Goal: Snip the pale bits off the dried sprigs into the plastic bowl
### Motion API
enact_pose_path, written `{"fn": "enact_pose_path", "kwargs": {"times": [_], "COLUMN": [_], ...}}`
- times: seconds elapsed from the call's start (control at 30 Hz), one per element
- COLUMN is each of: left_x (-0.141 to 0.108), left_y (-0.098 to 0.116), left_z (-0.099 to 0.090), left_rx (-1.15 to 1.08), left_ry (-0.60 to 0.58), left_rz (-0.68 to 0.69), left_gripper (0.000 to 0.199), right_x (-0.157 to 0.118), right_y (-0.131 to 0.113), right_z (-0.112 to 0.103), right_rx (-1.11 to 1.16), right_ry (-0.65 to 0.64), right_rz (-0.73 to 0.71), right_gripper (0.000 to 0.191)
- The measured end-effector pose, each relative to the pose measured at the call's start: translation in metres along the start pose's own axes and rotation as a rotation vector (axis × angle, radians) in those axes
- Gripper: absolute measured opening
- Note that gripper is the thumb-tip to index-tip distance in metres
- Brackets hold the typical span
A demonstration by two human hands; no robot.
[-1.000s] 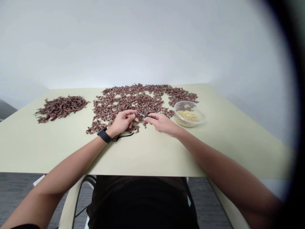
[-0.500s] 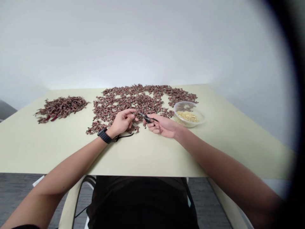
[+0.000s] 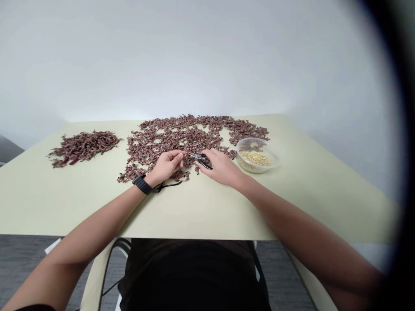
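My right hand [image 3: 220,166] is closed round small black-handled pliers [image 3: 203,161], whose metal jaws point left toward my other hand. The fingers of my left hand [image 3: 167,165] are pinched at the jaw tips; whatever small piece they hold is too small to make out. Both hands are just over the near part of a wide spread of small reddish-brown pieces [image 3: 181,138]. A second tool with thin black handles [image 3: 171,185] lies on the table by my left wrist, partly hidden by it.
Right of my hands stands a clear round plastic tub [image 3: 275,163] with small gold-coloured bits [image 3: 255,158] inside. A separate heap of reddish-brown pieces [image 3: 86,147] lies at the left of the pale yellow table [image 3: 207,211]. A white wall [image 3: 207,56] rises behind.
My right hand has rolled over from palm partly up to back of the hand up, turning the pliers with it. The left thumb and fingers have closed a little more at the jaws.
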State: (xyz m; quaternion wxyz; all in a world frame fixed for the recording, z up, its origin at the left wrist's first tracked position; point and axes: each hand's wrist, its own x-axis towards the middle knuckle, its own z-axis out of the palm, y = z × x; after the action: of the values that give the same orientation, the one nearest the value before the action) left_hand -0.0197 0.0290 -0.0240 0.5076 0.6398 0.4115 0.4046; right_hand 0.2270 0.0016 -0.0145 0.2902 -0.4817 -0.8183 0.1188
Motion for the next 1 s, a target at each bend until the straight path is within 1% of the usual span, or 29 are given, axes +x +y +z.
{"fn": "enact_pose_path", "kwargs": {"times": [0.1, 0.27, 0.5, 0.67, 0.87, 0.93, 1.0], "left_x": [0.001, 0.002, 0.001, 0.001, -0.002, -0.004, -0.004], "left_y": [0.001, 0.001, 0.003, 0.004, 0.005, 0.006, 0.007], "left_z": [0.0, -0.001, -0.003, -0.005, -0.002, 0.0, 0.001], "left_rx": [0.062, 0.132, 0.096, -0.054, -0.432, -0.494, -0.501], "left_ry": [-0.005, -0.027, -0.054, -0.118, -0.199, -0.221, -0.218], "left_rz": [0.008, 0.015, 0.01, -0.021, -0.146, -0.155, -0.141], "left_gripper": [0.042, 0.044, 0.044, 0.04, 0.035, 0.033, 0.033], "right_x": [-0.001, -0.001, 0.001, 0.0, -0.001, -0.001, -0.002], "right_y": [-0.001, -0.002, 0.001, 0.001, -0.006, -0.012, -0.018], "right_z": [-0.002, -0.003, -0.002, -0.002, -0.002, -0.002, -0.001], "right_rx": [-0.026, -0.014, 0.014, 0.041, 0.098, 0.127, 0.163], "right_ry": [-0.028, -0.026, -0.053, -0.038, 0.013, 0.024, 0.029], "right_rz": [-0.021, -0.037, -0.06, -0.071, -0.034, -0.016, 0.01], "right_gripper": [0.036, 0.035, 0.033, 0.031, 0.029, 0.028, 0.027]}}
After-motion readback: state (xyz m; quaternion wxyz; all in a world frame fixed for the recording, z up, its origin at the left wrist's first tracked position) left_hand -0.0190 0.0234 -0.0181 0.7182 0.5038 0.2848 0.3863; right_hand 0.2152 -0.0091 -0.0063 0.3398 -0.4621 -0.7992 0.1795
